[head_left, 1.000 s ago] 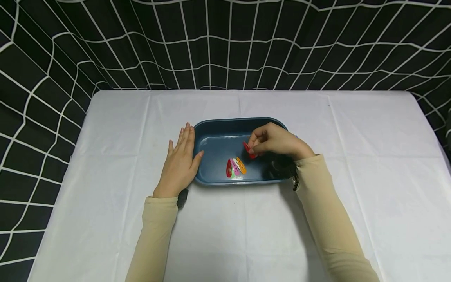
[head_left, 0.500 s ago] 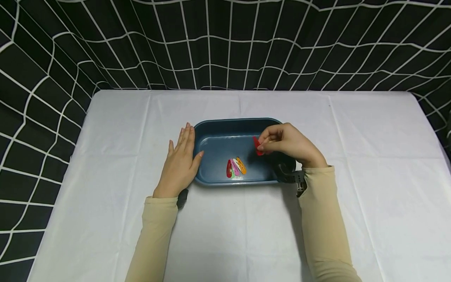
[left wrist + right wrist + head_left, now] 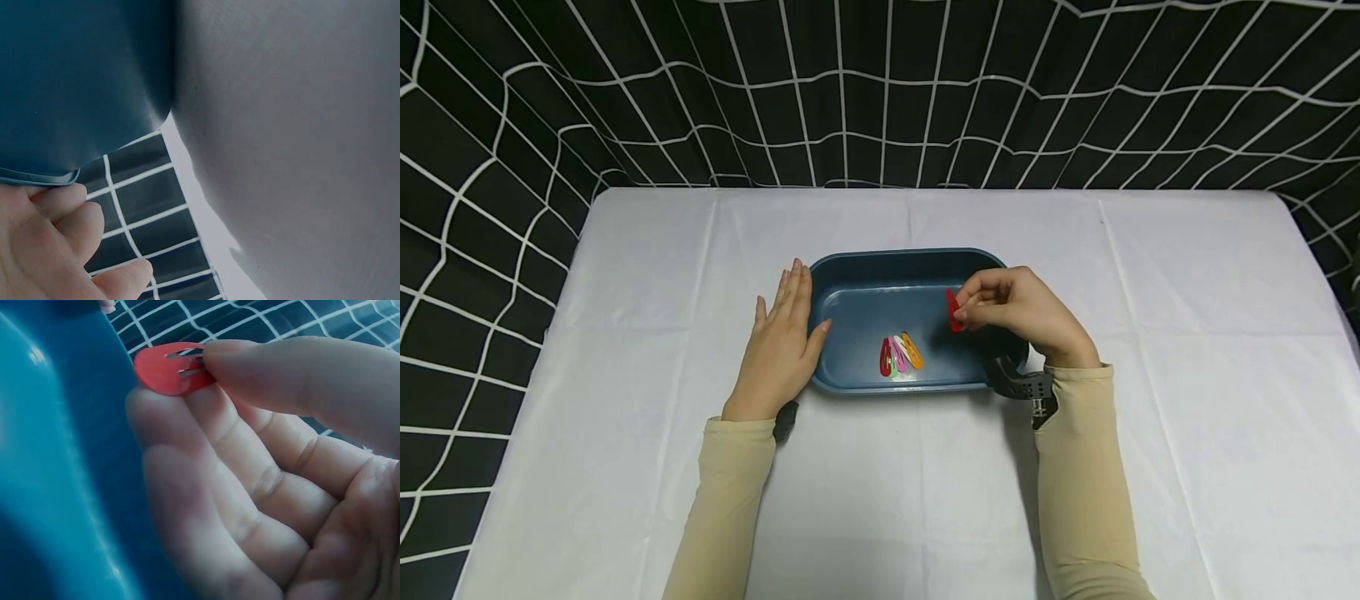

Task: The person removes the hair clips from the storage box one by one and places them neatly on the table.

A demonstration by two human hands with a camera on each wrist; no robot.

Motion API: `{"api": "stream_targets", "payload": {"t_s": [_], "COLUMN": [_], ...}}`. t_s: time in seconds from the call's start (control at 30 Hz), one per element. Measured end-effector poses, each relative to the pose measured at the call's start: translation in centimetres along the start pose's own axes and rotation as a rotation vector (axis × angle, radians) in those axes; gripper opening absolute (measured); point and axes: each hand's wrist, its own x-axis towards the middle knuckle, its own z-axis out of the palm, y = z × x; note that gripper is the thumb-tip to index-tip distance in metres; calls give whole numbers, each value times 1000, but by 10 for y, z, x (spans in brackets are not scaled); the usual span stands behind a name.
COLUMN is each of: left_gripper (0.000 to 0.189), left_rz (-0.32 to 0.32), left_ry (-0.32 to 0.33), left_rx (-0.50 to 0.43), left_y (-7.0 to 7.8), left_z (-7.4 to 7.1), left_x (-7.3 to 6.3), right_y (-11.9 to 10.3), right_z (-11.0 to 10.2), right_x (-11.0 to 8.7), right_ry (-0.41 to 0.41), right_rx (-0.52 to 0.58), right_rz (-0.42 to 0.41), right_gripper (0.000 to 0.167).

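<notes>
Between thumb and fingers my right hand [image 3: 1026, 315] pinches a red snap hair clip [image 3: 954, 311], held over the right part of a blue tray [image 3: 857, 308]. The right wrist view shows the clip [image 3: 169, 369] close up, its wide rounded end pointing away from the thumb. Several more hair clips lie fanned together on the tray floor: a dark red clip [image 3: 886, 357], a pink clip [image 3: 898, 355], a white clip [image 3: 904, 348], an orange clip [image 3: 913, 351] and a partly covered green one. With straight fingers my left hand [image 3: 778, 346] rests against the tray's left end, thumb at the rim.
A white cloth [image 3: 865, 492] covers the table under the tray. Black panels with white netting [image 3: 880, 100] rise behind the table's far edge and along the left side. A black strap [image 3: 1030, 385] sits at the right wrist.
My right hand has moved to the right with the red hair clip, mostly in the first half second. The left hand and the clips on the tray floor have stayed in place.
</notes>
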Motion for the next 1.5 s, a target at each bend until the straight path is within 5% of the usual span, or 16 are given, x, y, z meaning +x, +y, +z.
{"api": "stream_targets", "payload": {"t_s": [1.5], "left_gripper": [66], "left_rz": [-6], "left_ry": [-23], "left_rx": [-13], "left_y": [2], "left_z": [-2], "left_x": [-1], "right_y": [10], "right_z": [-28], "right_x": [-24], "right_ry": [203], "right_rx": [270], "right_rz": [-109], "right_gripper": [6]}}
